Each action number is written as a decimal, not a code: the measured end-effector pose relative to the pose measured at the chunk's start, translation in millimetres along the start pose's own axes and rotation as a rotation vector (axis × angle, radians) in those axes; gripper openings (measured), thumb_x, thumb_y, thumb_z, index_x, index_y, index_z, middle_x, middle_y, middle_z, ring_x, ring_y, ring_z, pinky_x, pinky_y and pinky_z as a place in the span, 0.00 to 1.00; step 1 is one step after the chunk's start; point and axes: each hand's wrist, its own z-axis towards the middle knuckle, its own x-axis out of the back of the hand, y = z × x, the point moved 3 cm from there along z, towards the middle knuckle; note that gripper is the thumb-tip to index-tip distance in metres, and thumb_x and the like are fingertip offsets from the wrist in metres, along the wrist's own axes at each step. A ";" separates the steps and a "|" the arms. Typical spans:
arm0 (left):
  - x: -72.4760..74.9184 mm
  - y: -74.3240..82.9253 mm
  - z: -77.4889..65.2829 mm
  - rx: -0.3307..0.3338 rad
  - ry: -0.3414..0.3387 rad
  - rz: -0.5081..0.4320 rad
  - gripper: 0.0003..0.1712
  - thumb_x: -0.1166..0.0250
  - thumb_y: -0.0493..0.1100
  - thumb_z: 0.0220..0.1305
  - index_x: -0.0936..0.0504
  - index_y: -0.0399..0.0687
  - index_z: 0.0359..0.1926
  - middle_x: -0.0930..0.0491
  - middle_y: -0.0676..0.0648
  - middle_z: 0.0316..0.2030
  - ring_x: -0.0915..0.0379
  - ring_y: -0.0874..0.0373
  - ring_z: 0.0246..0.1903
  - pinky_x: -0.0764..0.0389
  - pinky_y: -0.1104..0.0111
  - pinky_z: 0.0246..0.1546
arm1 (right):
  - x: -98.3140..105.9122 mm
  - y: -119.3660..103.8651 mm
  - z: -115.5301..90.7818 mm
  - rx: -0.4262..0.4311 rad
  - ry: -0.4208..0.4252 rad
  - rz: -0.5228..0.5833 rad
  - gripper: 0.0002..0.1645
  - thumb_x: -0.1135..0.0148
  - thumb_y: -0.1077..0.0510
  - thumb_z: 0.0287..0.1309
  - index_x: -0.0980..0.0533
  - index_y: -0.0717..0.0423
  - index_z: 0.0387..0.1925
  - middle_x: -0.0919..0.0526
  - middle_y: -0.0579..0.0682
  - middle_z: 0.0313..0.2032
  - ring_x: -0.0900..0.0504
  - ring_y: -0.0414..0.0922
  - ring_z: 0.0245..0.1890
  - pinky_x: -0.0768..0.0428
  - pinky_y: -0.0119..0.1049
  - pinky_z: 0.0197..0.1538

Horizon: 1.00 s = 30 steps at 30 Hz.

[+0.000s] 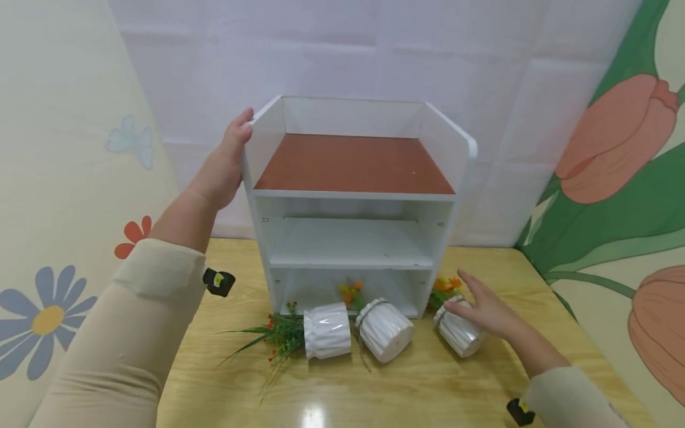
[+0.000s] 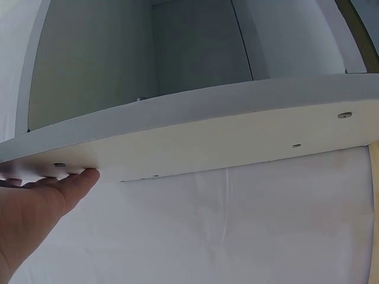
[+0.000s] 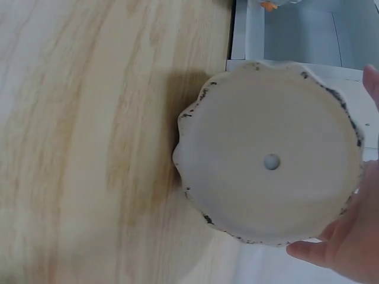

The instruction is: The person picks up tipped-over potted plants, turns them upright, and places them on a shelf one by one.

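A small white shelf unit (image 1: 350, 195) with a brown top board stands on the table. My left hand (image 1: 226, 161) rests on its left side panel; in the left wrist view the fingers (image 2: 80, 182) lie against the panel's outer face. My right hand (image 1: 489, 309) is at a white fluted flowerpot (image 1: 459, 333) lying on its side with orange flowers, thumb and fingers spread apart. In the right wrist view the pot's round base (image 3: 237, 136) faces the camera and hides part of the fingers; whether they press on the pot, I cannot tell.
Two more white flowerpots lie tipped before the shelf: one with grass and red blooms (image 1: 327, 331), another with orange flowers (image 1: 384, 331) reaching into the bottom compartment. The wooden table (image 1: 241, 380) meets a white cloth backdrop (image 1: 342, 53); flower-printed panels (image 1: 615, 238) flank it.
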 end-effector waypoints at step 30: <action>2.4 -3.0 -1.3 0.006 0.016 -0.013 0.35 0.66 0.67 0.72 0.61 0.74 0.76 0.40 0.50 0.63 0.45 0.56 0.62 0.48 0.46 0.68 | -16.6 7.7 -3.5 -0.207 -0.186 -0.073 0.68 0.36 0.27 0.50 0.56 0.65 0.75 0.38 0.78 0.65 0.32 0.73 0.61 0.30 0.67 0.56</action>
